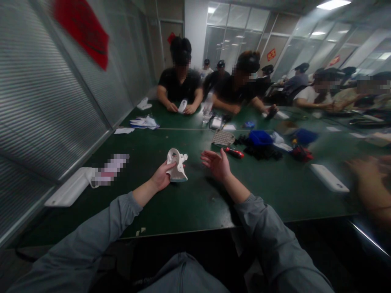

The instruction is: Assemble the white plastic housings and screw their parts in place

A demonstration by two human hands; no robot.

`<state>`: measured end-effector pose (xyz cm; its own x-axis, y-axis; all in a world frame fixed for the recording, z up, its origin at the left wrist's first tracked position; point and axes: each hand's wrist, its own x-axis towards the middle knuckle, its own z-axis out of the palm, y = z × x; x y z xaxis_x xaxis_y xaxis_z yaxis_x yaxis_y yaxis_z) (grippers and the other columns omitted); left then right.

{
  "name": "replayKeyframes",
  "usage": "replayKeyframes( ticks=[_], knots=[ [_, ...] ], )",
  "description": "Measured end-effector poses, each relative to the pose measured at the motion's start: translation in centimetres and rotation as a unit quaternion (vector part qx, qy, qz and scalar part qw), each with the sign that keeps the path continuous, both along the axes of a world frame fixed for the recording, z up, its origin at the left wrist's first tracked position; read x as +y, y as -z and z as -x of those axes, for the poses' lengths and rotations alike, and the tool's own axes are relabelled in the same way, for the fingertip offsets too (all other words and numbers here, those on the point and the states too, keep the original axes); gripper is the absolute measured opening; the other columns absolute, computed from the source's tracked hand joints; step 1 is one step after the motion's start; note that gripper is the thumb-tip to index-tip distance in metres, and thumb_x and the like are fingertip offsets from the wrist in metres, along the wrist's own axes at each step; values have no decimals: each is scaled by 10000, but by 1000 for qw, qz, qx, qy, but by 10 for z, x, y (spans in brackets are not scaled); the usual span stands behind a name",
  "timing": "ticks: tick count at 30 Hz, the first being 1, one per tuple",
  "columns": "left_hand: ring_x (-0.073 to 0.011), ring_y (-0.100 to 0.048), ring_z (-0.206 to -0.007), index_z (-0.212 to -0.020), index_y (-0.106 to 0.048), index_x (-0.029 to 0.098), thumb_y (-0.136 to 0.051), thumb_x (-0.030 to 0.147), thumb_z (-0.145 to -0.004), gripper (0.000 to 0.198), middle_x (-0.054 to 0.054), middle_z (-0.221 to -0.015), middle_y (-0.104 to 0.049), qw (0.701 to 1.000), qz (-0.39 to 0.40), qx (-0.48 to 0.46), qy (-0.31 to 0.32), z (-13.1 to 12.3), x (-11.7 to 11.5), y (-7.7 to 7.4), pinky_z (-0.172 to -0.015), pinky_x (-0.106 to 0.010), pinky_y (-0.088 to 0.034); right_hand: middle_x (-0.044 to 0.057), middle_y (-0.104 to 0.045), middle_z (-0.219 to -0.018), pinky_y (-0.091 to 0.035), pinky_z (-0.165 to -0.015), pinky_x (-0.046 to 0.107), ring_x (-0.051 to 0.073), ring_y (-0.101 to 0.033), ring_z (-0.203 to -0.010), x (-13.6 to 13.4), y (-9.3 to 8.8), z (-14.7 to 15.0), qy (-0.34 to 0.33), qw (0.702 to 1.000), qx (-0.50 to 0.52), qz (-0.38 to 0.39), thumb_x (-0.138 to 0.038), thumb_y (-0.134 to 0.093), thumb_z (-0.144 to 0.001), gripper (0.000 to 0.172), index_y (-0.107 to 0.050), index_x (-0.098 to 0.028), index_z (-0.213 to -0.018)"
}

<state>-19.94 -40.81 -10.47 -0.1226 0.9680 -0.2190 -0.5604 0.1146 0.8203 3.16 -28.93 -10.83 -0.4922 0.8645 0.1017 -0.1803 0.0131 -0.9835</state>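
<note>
My left hand [161, 176] is closed around a white plastic part [179, 173], held above the green table. The part has a round ring at its top, small knobs on its right side and a wide curved lower edge; its exact kind I cannot make out. To the right of it, my right hand [217, 164] is open and holds nothing, palm turned towards the part and fingers stretched out. A red and black screwdriver [234, 152] lies on the table just beyond my right hand.
The green table [189, 211] bears a long white piece [71, 187] at left, a white case [330, 178] at right, a mesh piece [223, 137] and a blue bin [260, 137] further back. Gloves [145, 122] lie far left. Co-workers sit opposite; another person's hands [371, 171] are at right.
</note>
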Motion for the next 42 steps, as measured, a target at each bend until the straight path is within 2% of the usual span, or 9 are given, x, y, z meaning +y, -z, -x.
replayKeyframes(
  ticks=[3, 6, 9, 13, 17, 26, 32, 37, 42],
  knots=[
    [-266, -698, -995, -1344, -516, 182, -675, 186, -818, 550, -107, -1066, -722, 1000, -4, 1, 4, -1, 1, 2, -954, -456, -538, 103, -699, -1042, -503, -900, 420, 258, -637, -976, 8, 7, -8, 108, 963, -172, -177, -637, -460, -893, 514, -684, -198, -1041],
    [-264, -695, -1017, -1374, -494, 186, -671, 183, -823, 578, -115, -1145, -705, 1000, -10, 3, 12, -2, 0, 1, -944, -448, -543, 125, -657, -1148, -425, -1010, 418, 270, -565, -1104, 12, 12, -16, 147, 864, -326, -354, -411, -556, -893, 351, -673, -180, -1130],
    [-288, -677, -1079, -1399, -475, 182, -658, 220, -843, 586, -133, -1215, -682, 999, -19, 11, 35, -2, -1, 1, -961, -471, -536, 156, -610, -1276, -394, -1031, 446, 302, -495, -1204, 13, 14, -20, 142, 798, -419, -409, -316, -557, -893, 405, -618, -147, -1255],
    [-312, -644, -1155, -1402, -471, 176, -640, 257, -866, 567, -145, -1236, -674, 998, -31, 16, 45, -2, -2, 1, -1006, -498, -511, 151, -600, -1306, -378, -1000, 492, 338, -447, -1239, 13, 16, -20, 130, 760, -494, -403, -300, -562, -902, 348, -641, -176, -1217],
    [-317, -631, -1181, -1393, -481, 183, -642, 242, -866, 555, -147, -1314, -631, 998, -40, 12, 55, -4, -2, -1, -1015, -504, -506, 131, -629, -1239, -391, -947, 469, 326, -466, -1188, 13, 17, -19, 121, 754, -510, -395, -277, -544, -923, 230, -688, -209, -1089],
    [-328, -656, -1135, -1420, -427, 180, -666, 253, -849, 623, -168, -1202, -688, 997, -41, 23, 54, -3, -3, 1, -1025, -546, -483, 93, -684, -1040, -423, -853, 371, 254, -567, -991, 8, 15, -15, 92, 758, -502, -405, -312, -600, -919, 181, -698, -215, -1035],
    [-291, -656, -1130, -1356, -483, 155, -716, 152, -740, 659, -135, -1162, -707, 997, -68, 48, 3, -4, -1, 3, -1082, -514, -444, 83, -690, -997, -449, -845, 338, 216, -599, -933, 2, 10, -10, 70, 797, -439, -409, -353, -584, -938, 202, -696, -204, -1014],
    [-308, -624, -1173, -1347, -485, 153, -774, 200, -688, 721, -140, -1247, -665, 977, -113, 177, -28, 0, 2, 14, -1080, -531, -427, 80, -684, -991, -466, -855, 339, 213, -606, -938, 2, 11, -8, 67, 814, -416, -400, -346, -625, -914, 185, -708, -203, -997],
    [-300, -607, -1169, -1248, -580, 169, -723, 266, -777, 502, -113, -1205, -660, 921, -139, 354, -85, 4, 3, 22, -1093, -505, -400, 75, -681, -981, -474, -850, 337, 211, -606, -933, 1, 12, -8, 54, 820, -404, -402, -355, -618, -918, 186, -717, -212, -984]
  ],
)
